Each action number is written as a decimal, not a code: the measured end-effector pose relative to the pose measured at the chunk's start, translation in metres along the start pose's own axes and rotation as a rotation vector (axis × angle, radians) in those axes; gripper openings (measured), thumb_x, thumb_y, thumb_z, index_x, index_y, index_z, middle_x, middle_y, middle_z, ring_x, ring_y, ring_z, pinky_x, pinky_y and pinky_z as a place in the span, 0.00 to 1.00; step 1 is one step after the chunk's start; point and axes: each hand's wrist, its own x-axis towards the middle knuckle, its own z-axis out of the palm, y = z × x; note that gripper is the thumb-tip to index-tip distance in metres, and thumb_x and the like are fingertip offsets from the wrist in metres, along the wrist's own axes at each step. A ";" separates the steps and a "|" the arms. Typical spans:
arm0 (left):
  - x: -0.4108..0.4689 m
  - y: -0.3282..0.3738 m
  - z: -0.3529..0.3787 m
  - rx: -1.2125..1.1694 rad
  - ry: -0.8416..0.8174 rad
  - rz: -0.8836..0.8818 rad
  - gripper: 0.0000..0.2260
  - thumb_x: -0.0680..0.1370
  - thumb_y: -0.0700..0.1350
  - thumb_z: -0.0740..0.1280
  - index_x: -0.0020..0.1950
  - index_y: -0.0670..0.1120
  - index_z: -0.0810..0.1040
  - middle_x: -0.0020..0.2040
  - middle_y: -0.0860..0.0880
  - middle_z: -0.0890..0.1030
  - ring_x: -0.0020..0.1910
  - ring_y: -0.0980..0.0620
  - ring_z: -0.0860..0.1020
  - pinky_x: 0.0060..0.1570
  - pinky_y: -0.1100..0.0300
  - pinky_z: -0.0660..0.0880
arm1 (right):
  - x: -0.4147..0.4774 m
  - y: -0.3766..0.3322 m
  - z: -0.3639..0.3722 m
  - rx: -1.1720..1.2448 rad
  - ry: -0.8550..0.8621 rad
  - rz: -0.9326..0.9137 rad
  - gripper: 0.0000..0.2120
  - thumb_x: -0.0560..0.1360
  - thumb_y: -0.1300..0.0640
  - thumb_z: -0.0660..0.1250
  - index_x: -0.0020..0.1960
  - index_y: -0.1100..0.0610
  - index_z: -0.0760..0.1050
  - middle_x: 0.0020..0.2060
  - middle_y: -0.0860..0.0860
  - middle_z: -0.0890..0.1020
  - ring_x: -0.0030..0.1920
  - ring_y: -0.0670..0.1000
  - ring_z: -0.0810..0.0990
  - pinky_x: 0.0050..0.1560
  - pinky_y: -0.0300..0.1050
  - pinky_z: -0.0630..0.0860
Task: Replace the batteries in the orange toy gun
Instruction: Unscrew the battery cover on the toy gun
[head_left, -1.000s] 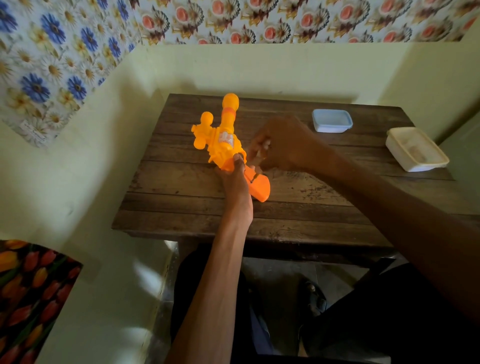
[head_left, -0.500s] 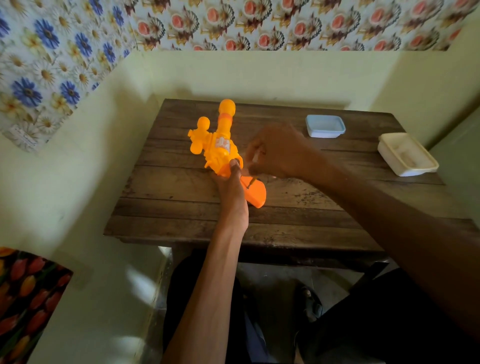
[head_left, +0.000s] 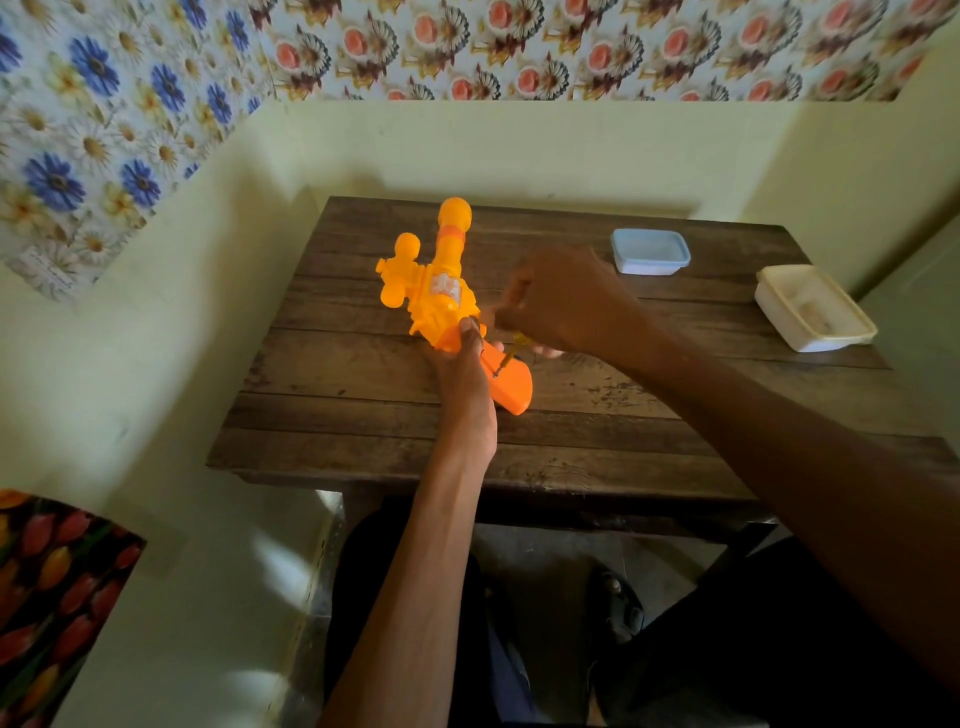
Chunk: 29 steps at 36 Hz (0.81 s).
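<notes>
The orange toy gun (head_left: 441, 291) lies on the wooden table (head_left: 597, 405), barrel pointing away from me and its darker orange handle (head_left: 511, 382) toward the front edge. My left hand (head_left: 465, 387) grips the gun where body and handle meet. My right hand (head_left: 561, 296) is curled round a small screwdriver (head_left: 506, 358) with a yellowish handle. The tool's tip rests on the upper face of the gun's handle. Most of the tool is hidden inside my fist. No batteries are visible.
A pale blue lidded box (head_left: 650, 251) sits at the back of the table. A white open tray (head_left: 813, 306) stands at the right edge. Walls close in behind and on the left. My legs are under the front edge.
Both hands keep their hold on the gun and the screwdriver. The view has shifted slightly; the screwdriver tip stays on the gun's handle.
</notes>
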 end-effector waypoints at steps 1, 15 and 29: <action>-0.001 0.001 0.000 -0.001 -0.003 -0.002 0.15 0.82 0.53 0.60 0.68 0.52 0.69 0.55 0.50 0.79 0.47 0.55 0.80 0.45 0.55 0.74 | 0.000 -0.001 0.000 -0.017 0.002 0.024 0.19 0.77 0.50 0.64 0.29 0.50 0.66 0.26 0.46 0.69 0.30 0.44 0.74 0.49 0.48 0.77; -0.003 0.002 -0.001 -0.019 -0.017 0.014 0.18 0.81 0.54 0.61 0.69 0.50 0.70 0.57 0.48 0.79 0.49 0.53 0.80 0.52 0.49 0.75 | 0.000 0.001 -0.001 0.046 -0.076 0.041 0.10 0.75 0.53 0.67 0.35 0.50 0.73 0.27 0.46 0.74 0.32 0.44 0.78 0.38 0.41 0.72; -0.004 0.005 0.000 -0.028 -0.008 -0.011 0.25 0.76 0.60 0.65 0.70 0.52 0.69 0.60 0.49 0.79 0.53 0.51 0.80 0.55 0.47 0.77 | 0.002 0.009 0.001 0.061 -0.180 0.072 0.13 0.74 0.48 0.68 0.37 0.56 0.80 0.31 0.51 0.83 0.29 0.41 0.80 0.42 0.44 0.78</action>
